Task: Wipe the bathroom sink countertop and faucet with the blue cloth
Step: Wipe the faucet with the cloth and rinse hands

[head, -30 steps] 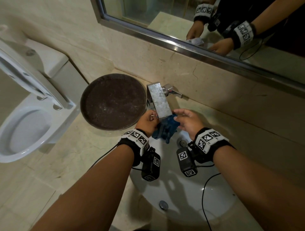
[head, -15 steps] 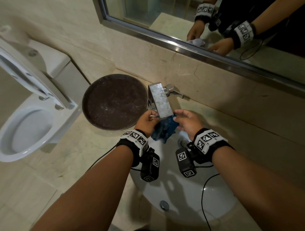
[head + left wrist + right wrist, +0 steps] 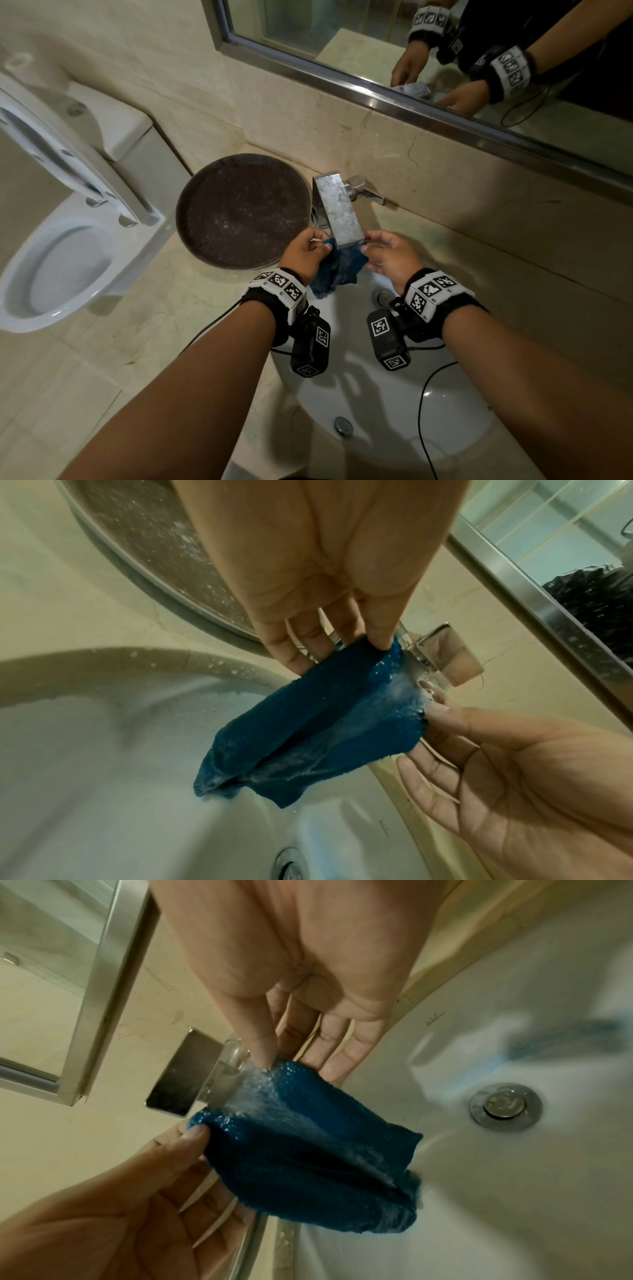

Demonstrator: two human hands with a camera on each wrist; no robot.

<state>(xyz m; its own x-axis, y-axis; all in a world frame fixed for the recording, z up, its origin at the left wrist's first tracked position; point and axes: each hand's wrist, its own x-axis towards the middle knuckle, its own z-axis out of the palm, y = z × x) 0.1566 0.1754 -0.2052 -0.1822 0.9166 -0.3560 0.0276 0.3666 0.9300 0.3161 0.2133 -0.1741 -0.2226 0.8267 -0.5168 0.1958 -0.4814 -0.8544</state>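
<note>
The blue cloth [image 3: 337, 270] hangs stretched under the tip of the flat chrome faucet [image 3: 339, 209], above the white sink [image 3: 394, 411]. Water runs from the faucet [image 3: 192, 1080] onto the cloth [image 3: 308, 1145]. My left hand [image 3: 317, 241] pinches the cloth's left edge. My right hand [image 3: 368, 245] pinches its right edge. In the left wrist view the left hand [image 3: 339, 653] holds the cloth [image 3: 308, 723] at the top beside the faucet [image 3: 445, 653]. The right hand [image 3: 274, 1064] grips the wet corner with thumb and fingers.
A round dark tray [image 3: 243, 212] lies on the beige countertop [image 3: 120, 342] left of the faucet. The faucet handle [image 3: 363, 192] sticks out at the wall. The drain [image 3: 505, 1106] sits in the basin. A toilet [image 3: 58, 267] stands at far left, a mirror [image 3: 445, 51] above.
Both hands have risen a little toward the spout tip. The cloth, bunched before, now hangs spread between them.
</note>
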